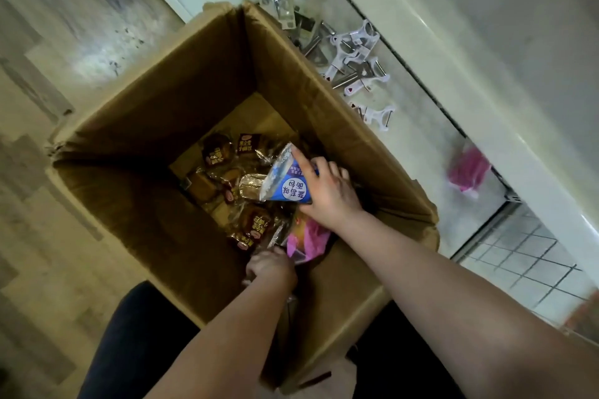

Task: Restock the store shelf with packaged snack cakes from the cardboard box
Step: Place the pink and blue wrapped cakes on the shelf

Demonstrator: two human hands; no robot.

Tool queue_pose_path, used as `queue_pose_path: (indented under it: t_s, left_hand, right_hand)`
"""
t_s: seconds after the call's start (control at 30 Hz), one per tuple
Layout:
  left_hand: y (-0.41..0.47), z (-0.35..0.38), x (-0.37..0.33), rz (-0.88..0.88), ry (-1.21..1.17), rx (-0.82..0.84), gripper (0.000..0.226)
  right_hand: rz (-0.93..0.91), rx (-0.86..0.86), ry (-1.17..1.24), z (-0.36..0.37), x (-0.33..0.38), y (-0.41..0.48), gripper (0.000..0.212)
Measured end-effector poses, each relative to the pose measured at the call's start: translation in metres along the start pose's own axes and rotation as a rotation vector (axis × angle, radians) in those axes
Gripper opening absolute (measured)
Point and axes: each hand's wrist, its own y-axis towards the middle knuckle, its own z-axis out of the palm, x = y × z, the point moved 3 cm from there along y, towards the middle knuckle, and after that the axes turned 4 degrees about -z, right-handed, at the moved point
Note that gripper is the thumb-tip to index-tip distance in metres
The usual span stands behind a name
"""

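The left hand reaches down inside the cardboard box, knuckles up. Its fingers curl out of sight among wrappers beside a pink packet, and whether it grips anything cannot be told. Beyond it, the right hand grips a blue-and-white packet, forefinger stretched along its edge. Brown snack cakes lie loose on the box floor past both hands.

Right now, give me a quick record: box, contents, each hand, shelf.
box: cardboard box, open, on the floor
contents: brown-wrapped snack cakes on the bottom
right hand: fingers hold a blue-and-white packet
left hand: low in the box beside a pink packet; grip hidden
shelf: peelers lying loose
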Motion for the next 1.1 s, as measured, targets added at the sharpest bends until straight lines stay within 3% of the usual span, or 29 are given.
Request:
queue_pose_path:
  t_s: [0.2, 0.4, 0.57, 0.83, 0.97, 1.1]
  left_hand:
    - [-0.018, -0.016, 0.019, 0.074, 0.079, -0.046, 0.079]
    - [-0.066, -0.046, 0.063, 0.051, 0.078, -0.103, 0.098]
    - [-0.129, -0.077, 0.095, 0.046, -0.007, -0.218, 0.089]
    - [-0.245, -0.145, 0.155, 0.022, -0.167, -0.548, 0.076]
    - [-0.315, -0.193, 0.187, 0.032, -0.247, -0.825, 0.061]
    - [-0.372, -0.247, 0.213, 0.065, -0.279, -0.974, 0.061]
  right_hand:
    - [0.022, 0.013, 0.005, -0.015, 0.013, -0.009, 0.108]
    - [-0.026, -0.018, 0.015, -0.065, 0.043, -0.025, 0.107]
    - [-0.06, -0.068, 0.014, -0.134, 0.07, -0.036, 0.107]
    - [-0.137, -0.204, -0.017, -0.275, 0.125, -0.066, 0.104]
    - [-0.141, -0.34, -0.102, -0.35, 0.148, -0.092, 0.094]
    - [-0.109, -0.474, -0.164, -0.42, 0.162, -0.113, 0.089]
